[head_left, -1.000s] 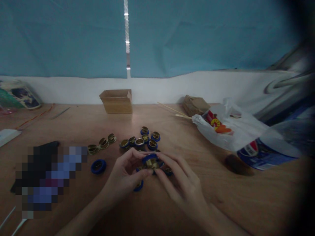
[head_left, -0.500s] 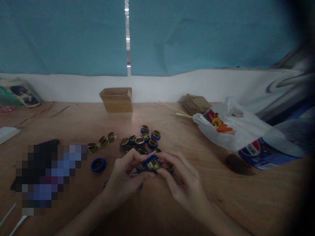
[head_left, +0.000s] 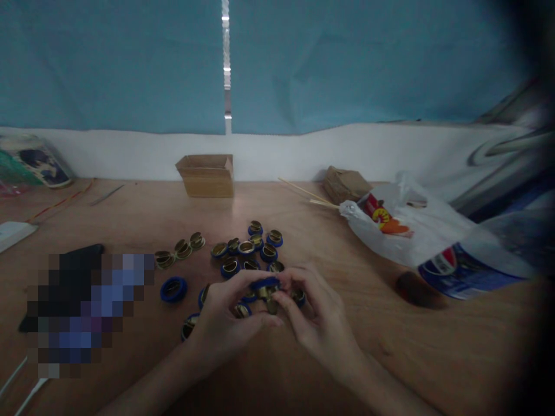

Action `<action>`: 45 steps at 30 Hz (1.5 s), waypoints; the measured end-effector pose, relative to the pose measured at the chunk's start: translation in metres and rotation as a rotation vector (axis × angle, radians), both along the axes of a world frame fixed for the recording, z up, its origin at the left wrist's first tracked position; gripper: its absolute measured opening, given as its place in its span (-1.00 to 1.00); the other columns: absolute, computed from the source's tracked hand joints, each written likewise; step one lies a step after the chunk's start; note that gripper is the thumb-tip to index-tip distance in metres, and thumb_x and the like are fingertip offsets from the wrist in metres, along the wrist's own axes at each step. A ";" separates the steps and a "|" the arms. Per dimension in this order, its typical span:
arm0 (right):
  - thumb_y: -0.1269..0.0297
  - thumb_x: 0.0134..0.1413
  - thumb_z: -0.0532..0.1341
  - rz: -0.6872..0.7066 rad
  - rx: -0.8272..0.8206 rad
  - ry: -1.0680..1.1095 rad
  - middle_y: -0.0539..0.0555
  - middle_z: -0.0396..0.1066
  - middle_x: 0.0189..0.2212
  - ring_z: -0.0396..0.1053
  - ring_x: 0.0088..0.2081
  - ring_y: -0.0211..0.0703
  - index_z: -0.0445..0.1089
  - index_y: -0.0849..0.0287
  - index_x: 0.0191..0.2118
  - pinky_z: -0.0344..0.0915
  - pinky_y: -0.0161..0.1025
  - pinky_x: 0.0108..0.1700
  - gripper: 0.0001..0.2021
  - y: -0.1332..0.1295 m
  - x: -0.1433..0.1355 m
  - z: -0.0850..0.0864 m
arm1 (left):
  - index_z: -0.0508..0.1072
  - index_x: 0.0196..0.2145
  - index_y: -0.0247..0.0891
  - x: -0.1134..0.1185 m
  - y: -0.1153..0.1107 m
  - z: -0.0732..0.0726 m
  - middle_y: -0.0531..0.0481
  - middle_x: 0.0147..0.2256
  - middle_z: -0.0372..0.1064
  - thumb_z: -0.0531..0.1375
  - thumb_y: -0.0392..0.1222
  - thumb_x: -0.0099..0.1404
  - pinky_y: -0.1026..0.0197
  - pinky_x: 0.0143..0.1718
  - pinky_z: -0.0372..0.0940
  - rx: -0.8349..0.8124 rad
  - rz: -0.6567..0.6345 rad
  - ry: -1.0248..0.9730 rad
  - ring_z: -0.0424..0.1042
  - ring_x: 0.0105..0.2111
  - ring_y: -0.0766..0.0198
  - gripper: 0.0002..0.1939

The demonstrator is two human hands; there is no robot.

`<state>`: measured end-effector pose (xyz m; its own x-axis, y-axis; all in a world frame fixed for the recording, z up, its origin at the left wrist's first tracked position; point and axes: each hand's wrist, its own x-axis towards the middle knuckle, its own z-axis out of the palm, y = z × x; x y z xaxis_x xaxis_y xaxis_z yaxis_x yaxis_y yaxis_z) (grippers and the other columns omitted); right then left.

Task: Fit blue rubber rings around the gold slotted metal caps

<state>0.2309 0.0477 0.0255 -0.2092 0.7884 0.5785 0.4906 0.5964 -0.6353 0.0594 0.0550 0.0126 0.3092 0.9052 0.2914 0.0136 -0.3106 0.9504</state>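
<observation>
Between my two hands is a round brass-coloured fitting with a blue ring (head_left: 265, 284), held just above the table in front of me. A brass flap hangs down from its underside. My left hand (head_left: 225, 320) curves round its left side, fingers at the blue ring and thumb stretched below the flap. My right hand (head_left: 318, 315) pinches it from the right, with the thumb on the brass part. Similar blue-ringed fittings (head_left: 246, 248) lie in a cluster just beyond and partly behind my hands. A separate blue ring piece (head_left: 173, 289) rests left of them.
Three brass pieces (head_left: 182, 249) without blue rings lie at the left. An open cardboard box (head_left: 208, 178) stands at the back. To the right are a plastic bag (head_left: 390, 231), thin sticks (head_left: 303, 190) and a Pepsi bottle (head_left: 472, 268) on its side. A dark phone-like object (head_left: 91, 254) lies left.
The fitting has turned in my hands, so its blue ring is now on top and the brass flap hangs down. My left thumb has moved lower, away from the ring.
</observation>
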 end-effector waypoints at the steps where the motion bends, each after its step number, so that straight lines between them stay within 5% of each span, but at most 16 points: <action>1: 0.52 0.13 0.17 0.002 -0.009 -0.008 0.03 0.29 -0.34 0.31 -0.37 -0.23 0.28 0.14 -0.23 0.31 -0.28 -0.34 -0.86 0.000 0.000 0.000 | 0.45 -0.06 -0.14 0.000 0.000 -0.001 -0.03 -0.14 0.53 0.40 -0.34 0.04 0.16 -0.07 0.41 0.011 0.002 0.020 0.53 -0.13 0.13 -0.52; 23: 0.53 0.19 0.03 0.138 -0.169 -0.098 0.00 0.21 -0.40 0.24 -0.40 -0.23 0.15 0.12 -0.30 0.23 -0.27 -0.37 -0.86 -0.001 0.002 -0.002 | 0.36 -0.04 -0.22 0.004 -0.003 0.002 -0.11 -0.14 0.48 0.28 -0.22 0.20 0.17 -0.15 0.41 0.080 0.058 0.179 0.51 -0.17 0.13 -0.64; 30: 0.46 0.21 0.10 0.076 -0.107 0.082 0.04 0.28 -0.25 0.32 -0.30 -0.20 0.12 0.06 0.03 0.33 -0.23 -0.27 -0.69 -0.003 0.003 -0.003 | 0.34 0.06 -0.15 -0.002 0.000 0.002 -0.12 0.00 0.43 0.24 -0.28 0.24 0.14 -0.02 0.38 0.058 0.041 0.097 0.46 -0.02 0.08 -0.58; 32: 0.40 0.23 0.10 0.032 -0.165 0.203 0.02 0.27 -0.27 0.33 -0.32 -0.21 0.07 0.04 0.10 0.34 -0.26 -0.30 -0.64 -0.002 0.002 -0.003 | 0.29 0.10 -0.16 -0.003 0.000 0.003 -0.14 0.00 0.42 0.19 -0.31 0.28 0.14 -0.02 0.38 0.034 0.014 0.080 0.46 -0.02 0.10 -0.57; 35: 0.31 0.26 0.09 0.031 -0.349 0.254 -0.03 0.25 -0.40 0.28 -0.41 -0.25 0.24 0.08 -0.07 0.29 -0.31 -0.39 -0.85 0.000 0.000 0.001 | 0.18 0.12 -0.16 -0.003 -0.001 0.002 -0.13 -0.09 0.47 0.14 -0.36 0.31 0.16 -0.08 0.39 -0.004 -0.001 0.019 0.50 -0.11 0.15 -0.56; 39: 0.18 0.23 0.14 0.124 -0.486 0.315 -0.05 0.24 -0.47 0.23 -0.46 -0.27 0.30 0.12 -0.21 0.24 -0.33 -0.46 -0.87 0.004 0.000 0.010 | 0.27 -0.10 -0.19 -0.002 0.000 -0.001 -0.05 -0.23 0.49 0.16 -0.38 0.29 0.26 -0.24 0.39 0.033 -0.019 -0.043 0.51 -0.25 0.25 -0.75; 45: 0.03 0.18 0.18 0.318 -0.787 0.391 -0.14 0.13 -0.62 0.07 -0.60 -0.36 0.19 0.14 -0.41 0.09 -0.37 -0.55 -0.70 0.006 0.005 0.012 | 0.44 -0.28 -0.25 -0.003 0.003 0.005 -0.15 -0.05 0.47 0.19 -0.35 0.27 0.14 -0.11 0.41 -0.023 0.063 -0.116 0.47 -0.04 0.12 -0.93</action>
<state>0.2362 0.0535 0.0373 -0.3854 0.9225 -0.0227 0.0445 -0.0060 -0.9990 0.0564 0.0585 0.0178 0.2174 0.9286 0.3008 -0.0780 -0.2906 0.9537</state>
